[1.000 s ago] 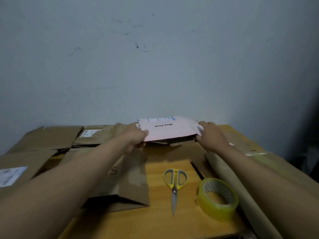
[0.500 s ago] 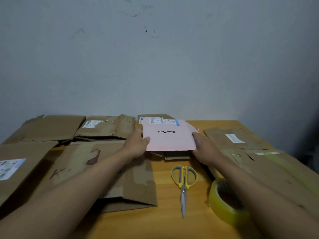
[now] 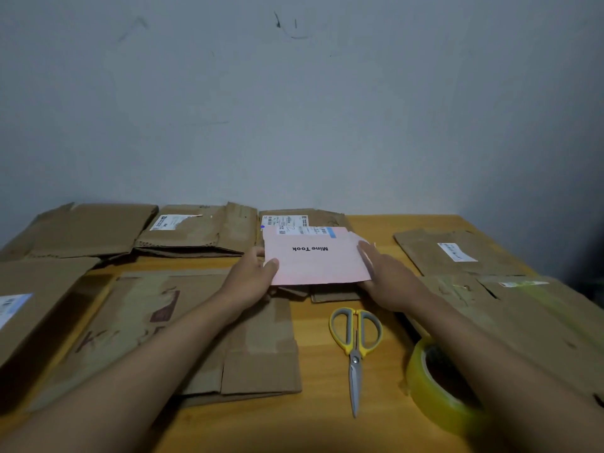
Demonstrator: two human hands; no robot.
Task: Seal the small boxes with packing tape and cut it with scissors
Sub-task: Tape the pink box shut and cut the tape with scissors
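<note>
Left hand [image 3: 253, 277] pinches pink box [image 3: 313, 259]; right hand [image 3: 389, 279] fingers straight, steadying its edge, likely to unfold it for taping.

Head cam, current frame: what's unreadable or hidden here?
- Tape roll: near side covered by the right forearm; loose end not findable.
- Shipping labels: print too small to read.
- Right hand fingers: tips sit at the pink box edge; grip unclear.
- Flat cardboard under the pink box: mostly covered by it.
- Left-edge cardboard: cut off by the frame.

Wooden table [image 3: 376, 223] — scissors [image 3: 355, 348], tape roll [image 3: 434, 387], flattened cartons [image 3: 196, 230].
</note>
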